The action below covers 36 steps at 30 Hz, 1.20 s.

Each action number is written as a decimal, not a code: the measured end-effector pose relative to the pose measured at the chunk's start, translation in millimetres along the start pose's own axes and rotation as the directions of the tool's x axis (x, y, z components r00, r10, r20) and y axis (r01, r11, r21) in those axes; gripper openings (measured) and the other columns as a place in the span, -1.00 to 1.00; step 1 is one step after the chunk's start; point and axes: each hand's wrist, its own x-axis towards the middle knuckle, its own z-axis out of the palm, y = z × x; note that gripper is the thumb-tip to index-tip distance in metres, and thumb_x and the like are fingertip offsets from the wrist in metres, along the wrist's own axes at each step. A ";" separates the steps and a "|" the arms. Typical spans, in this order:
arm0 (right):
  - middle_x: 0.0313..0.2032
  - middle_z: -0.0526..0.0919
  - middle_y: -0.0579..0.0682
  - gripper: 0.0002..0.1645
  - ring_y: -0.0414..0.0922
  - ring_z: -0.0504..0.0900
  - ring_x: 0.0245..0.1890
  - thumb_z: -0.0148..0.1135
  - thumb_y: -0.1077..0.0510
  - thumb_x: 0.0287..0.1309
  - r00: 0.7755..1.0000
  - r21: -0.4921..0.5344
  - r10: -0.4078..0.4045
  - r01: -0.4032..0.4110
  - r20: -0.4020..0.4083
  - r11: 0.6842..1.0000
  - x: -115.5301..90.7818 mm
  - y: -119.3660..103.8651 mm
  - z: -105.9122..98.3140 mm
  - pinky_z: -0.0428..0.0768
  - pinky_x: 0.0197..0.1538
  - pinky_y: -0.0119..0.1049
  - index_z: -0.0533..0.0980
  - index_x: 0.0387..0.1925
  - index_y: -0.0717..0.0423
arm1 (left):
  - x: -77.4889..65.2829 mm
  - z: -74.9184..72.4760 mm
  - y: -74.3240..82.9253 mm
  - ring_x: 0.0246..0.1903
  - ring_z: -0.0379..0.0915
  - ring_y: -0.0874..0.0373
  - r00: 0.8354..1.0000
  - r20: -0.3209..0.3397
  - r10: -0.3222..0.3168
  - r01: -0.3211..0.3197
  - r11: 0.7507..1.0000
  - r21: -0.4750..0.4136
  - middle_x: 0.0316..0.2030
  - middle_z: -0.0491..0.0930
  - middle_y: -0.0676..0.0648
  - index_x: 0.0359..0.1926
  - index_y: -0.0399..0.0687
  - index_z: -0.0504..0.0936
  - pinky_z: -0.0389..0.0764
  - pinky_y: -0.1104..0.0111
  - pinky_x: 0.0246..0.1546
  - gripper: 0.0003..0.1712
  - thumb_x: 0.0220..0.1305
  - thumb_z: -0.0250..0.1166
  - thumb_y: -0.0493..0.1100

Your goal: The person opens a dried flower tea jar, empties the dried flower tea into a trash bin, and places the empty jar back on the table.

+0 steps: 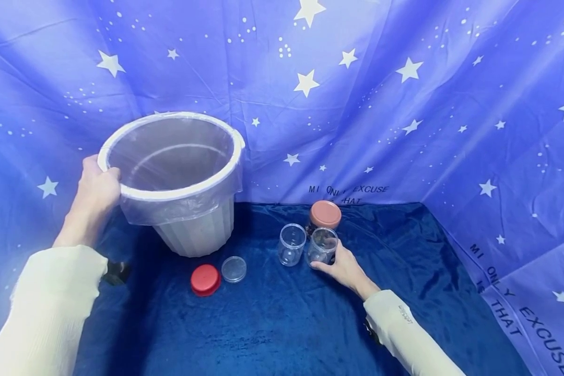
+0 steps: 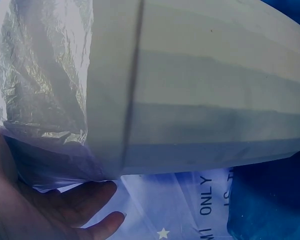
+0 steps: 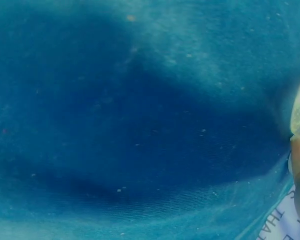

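Note:
My left hand [image 1: 96, 188] grips the rim of a white trash bin [image 1: 195, 230] lined with a clear plastic bag [image 1: 143, 211]. Thumb over the rim, its fingers lie outside against the bag; the left wrist view shows the fingers [image 2: 90, 200] below the bin's ribbed side. On the right, my right hand [image 1: 345, 267] holds a clear plastic jar [image 1: 320, 253], lidless, with thumb and fingers round its side. A second clear jar [image 1: 291, 250] stands upright just left of it. Behind them is a jar with an orange-brown lid [image 1: 326, 214], its lower part mostly hidden.
A red lid [image 1: 205, 279] and a clear round lid [image 1: 234, 269] lie side by side in front of the bin. Dark blue cloth [image 1: 263, 329] covers the table. A blue star-printed curtain [image 1: 282, 104] hangs close behind and along the sides.

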 end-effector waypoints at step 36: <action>0.10 0.57 0.25 0.09 0.13 0.58 0.09 0.54 -0.14 -0.15 0.990 -0.053 0.009 -0.001 0.138 0.999 0.9 11.0 -29.6 0.56 0.13 0.06 0.23 0.31 0.27 | 4.4 0.2 -5.7 0.29 0.18 -0.28 0.994 0.028 0.108 -0.105 0.990 -0.099 0.38 0.10 -0.46 0.50 -0.37 -0.17 0.14 -0.08 0.41 -0.27 0.43 -0.25 -0.11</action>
